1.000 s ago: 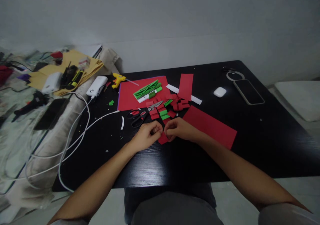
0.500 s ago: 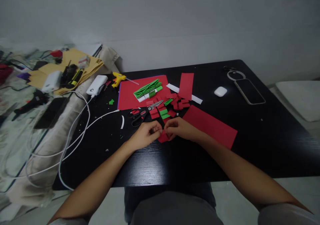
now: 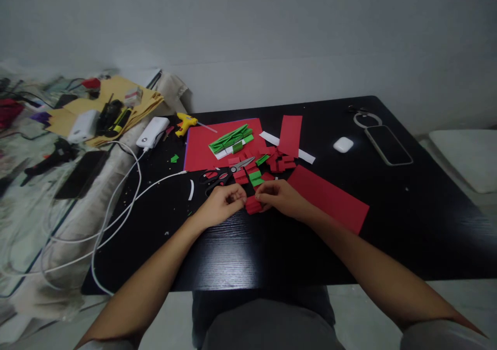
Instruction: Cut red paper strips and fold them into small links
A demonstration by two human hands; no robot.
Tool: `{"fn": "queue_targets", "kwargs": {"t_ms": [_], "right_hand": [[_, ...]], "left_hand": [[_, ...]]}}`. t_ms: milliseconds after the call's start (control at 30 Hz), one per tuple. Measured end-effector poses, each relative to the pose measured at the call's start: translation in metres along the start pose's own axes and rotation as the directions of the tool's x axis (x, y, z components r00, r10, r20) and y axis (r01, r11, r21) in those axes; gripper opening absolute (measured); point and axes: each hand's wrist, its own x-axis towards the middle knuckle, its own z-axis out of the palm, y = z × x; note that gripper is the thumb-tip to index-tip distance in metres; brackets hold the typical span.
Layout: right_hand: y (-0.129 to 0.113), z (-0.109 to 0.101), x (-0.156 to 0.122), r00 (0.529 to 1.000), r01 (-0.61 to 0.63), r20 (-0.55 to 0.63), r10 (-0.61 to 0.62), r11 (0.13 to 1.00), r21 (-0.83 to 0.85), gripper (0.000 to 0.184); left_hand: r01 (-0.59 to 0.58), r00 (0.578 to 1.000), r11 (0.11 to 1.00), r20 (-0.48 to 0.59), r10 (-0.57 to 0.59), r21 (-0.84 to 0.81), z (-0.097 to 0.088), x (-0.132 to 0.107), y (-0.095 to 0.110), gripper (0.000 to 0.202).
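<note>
A small folded red paper piece [image 3: 253, 205] is pinched between my two hands near the middle of the black table. My left hand [image 3: 223, 205] has thumb and fingers closed at its left edge. On the other side, my right hand [image 3: 282, 198] grips its right edge with the fingers curled. Just beyond my hands lie black-handled scissors [image 3: 245, 162], partly over several folded red paper pieces [image 3: 274, 162] and a green folded piece [image 3: 255, 178]. A larger red paper sheet [image 3: 330, 197] lies beside my right hand, partly behind the forearm.
Bundled green paper strips [image 3: 231, 139] rest on a red sheet [image 3: 198, 150]. A yellow glue gun [image 3: 185, 124], white power bank [image 3: 152, 132] and white cable [image 3: 137, 169] are at left. An earbud case [image 3: 343, 144] and phone [image 3: 388, 145] lie at right.
The red piece in my hands has turned a little and now shows its folds more clearly. My left hand has shifted slightly left, showing more of the piece.
</note>
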Motion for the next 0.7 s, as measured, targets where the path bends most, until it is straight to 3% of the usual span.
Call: {"fn": "queue_targets", "kwargs": {"t_ms": [233, 433, 700], "right_hand": [[-0.001, 0.001, 0.0, 0.999, 0.039, -0.018, -0.039, 0.999, 0.009, 0.024], [-0.003, -0.003, 0.0, 0.987, 0.12, -0.103, -0.123, 0.992, -0.031, 0.032], [0.0, 0.003, -0.001, 0.987, 0.118, -0.111, -0.119, 0.993, -0.014, 0.032]], "left_hand": [[0.026, 0.999, 0.996, -0.021, -0.028, -0.083, -0.002, 0.001, -0.004, 0.015], [0.029, 0.993, 0.975, -0.103, -0.054, -0.222, -0.006, 0.003, -0.003, 0.015], [-0.01, 0.989, 0.967, -0.143, -0.027, -0.256, 0.009, 0.001, 0.003, 0.025]]}}
